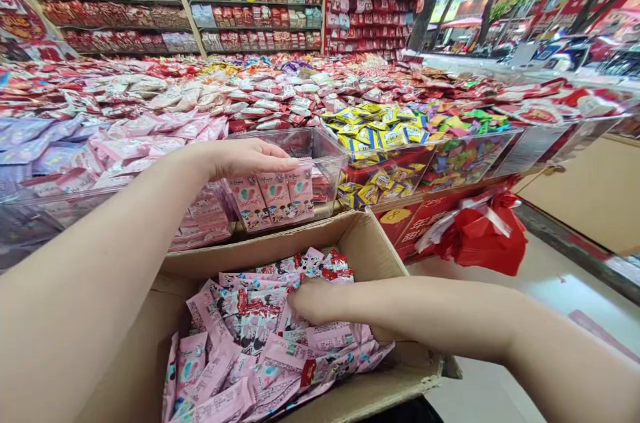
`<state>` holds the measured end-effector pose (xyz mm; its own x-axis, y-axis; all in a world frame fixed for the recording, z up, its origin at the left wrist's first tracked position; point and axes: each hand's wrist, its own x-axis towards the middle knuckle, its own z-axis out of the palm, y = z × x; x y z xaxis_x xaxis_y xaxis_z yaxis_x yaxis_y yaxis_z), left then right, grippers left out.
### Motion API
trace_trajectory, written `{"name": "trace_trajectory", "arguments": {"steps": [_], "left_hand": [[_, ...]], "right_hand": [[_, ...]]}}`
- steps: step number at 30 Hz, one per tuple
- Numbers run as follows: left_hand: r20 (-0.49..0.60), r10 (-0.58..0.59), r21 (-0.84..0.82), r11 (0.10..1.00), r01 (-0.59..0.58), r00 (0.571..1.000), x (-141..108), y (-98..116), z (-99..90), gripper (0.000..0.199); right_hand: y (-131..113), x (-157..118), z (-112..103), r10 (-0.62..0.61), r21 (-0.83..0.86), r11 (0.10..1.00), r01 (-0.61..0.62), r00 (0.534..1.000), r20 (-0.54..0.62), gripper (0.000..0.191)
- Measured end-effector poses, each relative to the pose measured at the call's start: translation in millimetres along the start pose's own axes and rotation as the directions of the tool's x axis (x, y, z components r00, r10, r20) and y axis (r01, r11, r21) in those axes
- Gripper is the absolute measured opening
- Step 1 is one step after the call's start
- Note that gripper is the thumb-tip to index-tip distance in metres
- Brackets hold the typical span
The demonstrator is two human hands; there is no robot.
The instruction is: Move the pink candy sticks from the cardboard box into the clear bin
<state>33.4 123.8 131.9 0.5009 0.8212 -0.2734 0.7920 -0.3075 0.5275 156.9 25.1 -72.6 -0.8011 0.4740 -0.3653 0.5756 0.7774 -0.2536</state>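
My left hand (253, 159) lies along the front rim of a clear plastic bin (325, 203), its fingers stretched out over the top edges of several pink candy packets (275, 199). These packets stand upright in a row against the bin's front wall. Below, my right hand (316, 301) reaches into an open cardboard box (367, 236), its fingers buried among loose packets. Whether it grips any of them is hidden. Pink packets (220, 369) with cartoon mouse prints fill much of the box, mixed with some white and red wrappers (257, 319).
Beside the clear bin are pink packets (150, 136) on the left and yellow-wrapped sweets (380, 126) on the right. Farther right, a red plastic bag (493, 239) hangs from the counter front. Stocked shelves (250, 3) stand behind the display.
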Motion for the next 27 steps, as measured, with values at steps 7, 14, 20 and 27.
{"name": "trace_trajectory", "arguments": {"steps": [7, 14, 20, 27], "left_hand": [[0.016, 0.023, -0.041, 0.999, -0.022, 1.0, -0.1, 0.0, 1.2, 0.045], [0.032, 0.013, -0.089, 0.996, -0.01, 0.999, 0.7, -0.8, 1.9, 0.046], [0.019, 0.024, -0.085, 0.996, -0.022, 1.0, 2.6, -3.7, 1.1, 0.042], [0.0, 0.056, -0.032, 0.998, -0.055, 0.998, 0.9, -1.7, 0.7, 0.045]], "right_hand": [[14.9, -42.4, -68.9, 0.029, 0.572, 0.806, 0.15, 0.956, -0.291, 0.04], [23.5, -76.7, -73.1, 0.15, 0.967, -0.03, 0.255, 0.957, -0.247, 0.027], [25.1, -80.9, -53.8, 0.2, 0.903, -0.236, 0.359, 0.927, -0.317, 0.031], [30.6, -100.0, -63.8, 0.264, 0.9, 0.095, 0.426, 0.861, -0.435, 0.051]]}}
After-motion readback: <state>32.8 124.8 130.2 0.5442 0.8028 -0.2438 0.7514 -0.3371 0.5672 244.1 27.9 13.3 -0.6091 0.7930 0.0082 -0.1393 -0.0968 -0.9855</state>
